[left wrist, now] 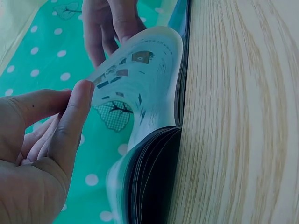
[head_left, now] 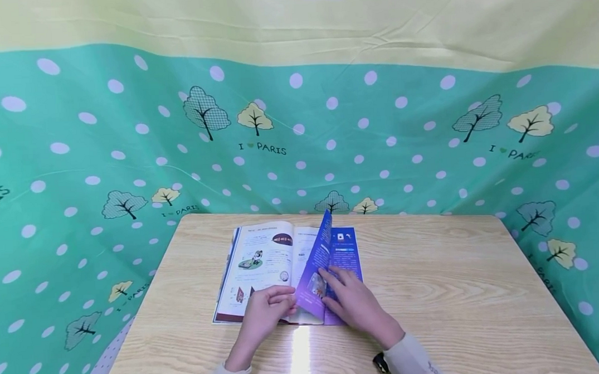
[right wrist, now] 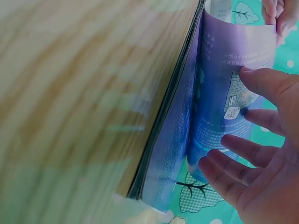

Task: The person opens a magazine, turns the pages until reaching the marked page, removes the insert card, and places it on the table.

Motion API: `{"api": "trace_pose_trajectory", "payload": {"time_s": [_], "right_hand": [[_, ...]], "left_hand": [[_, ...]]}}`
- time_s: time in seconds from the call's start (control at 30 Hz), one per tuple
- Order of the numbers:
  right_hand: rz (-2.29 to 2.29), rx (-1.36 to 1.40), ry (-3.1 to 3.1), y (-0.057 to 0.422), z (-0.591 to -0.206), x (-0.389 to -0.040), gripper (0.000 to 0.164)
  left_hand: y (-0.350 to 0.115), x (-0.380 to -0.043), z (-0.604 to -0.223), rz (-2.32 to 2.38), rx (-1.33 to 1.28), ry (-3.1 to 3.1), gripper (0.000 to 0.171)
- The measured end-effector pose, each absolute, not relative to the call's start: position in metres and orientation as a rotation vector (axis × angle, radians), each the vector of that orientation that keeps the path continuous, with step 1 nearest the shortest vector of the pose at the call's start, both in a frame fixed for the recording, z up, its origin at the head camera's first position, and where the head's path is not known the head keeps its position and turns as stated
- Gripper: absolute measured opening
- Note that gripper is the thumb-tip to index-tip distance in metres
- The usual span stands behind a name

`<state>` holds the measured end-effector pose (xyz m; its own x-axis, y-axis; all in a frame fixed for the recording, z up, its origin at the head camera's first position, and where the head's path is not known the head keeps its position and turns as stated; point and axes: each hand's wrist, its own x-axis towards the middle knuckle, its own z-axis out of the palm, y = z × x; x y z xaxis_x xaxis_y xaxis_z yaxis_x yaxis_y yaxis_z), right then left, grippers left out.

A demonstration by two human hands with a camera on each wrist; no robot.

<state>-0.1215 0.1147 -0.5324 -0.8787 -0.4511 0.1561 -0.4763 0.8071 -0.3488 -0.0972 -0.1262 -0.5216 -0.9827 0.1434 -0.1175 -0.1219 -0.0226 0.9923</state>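
An open book point(head_left: 267, 250) lies on the table, with white illustrated pages on the left and a blue-purple page on the right. One page point(head_left: 315, 270) stands raised and curved between the two sides; its right face is blue to purple, its other face white with small pictures. My left hand point(head_left: 267, 314) pinches this page's free edge near the lower corner between thumb and finger. On the page's purple side is my right hand point(head_left: 354, 302), fingers spread, the thumb point(right wrist: 261, 81) against the printed face.
The wooden table point(head_left: 444, 281) extends to both sides of the book. Behind it and around the sides hangs a green dotted curtain point(head_left: 367, 134) with printed trees. A bright strip of light point(head_left: 300, 354) reflects off the table's near part.
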Motion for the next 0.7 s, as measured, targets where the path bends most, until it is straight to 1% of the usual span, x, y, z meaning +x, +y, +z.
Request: {"api": "trace_pose_trajectory", "payload": {"time_s": [0.33,0.6,0.7], "right_hand": [[0.546,0.828,-2.952,0.126,-0.529,-0.118,0.072],[0.434,0.928,-3.141,0.139,-0.533,-0.113,0.089],[0.435,0.942,-3.148,0.142,-0.533,-0.112,0.092]], "left_hand": [[-0.145,-0.095,-0.514,2.145,-0.04,2.115,0.027],[-0.182,-0.091,-0.509,2.186,-0.3,2.179,0.022],[-0.197,-0.088,-0.508,2.171,-0.376,2.213,0.023]]}}
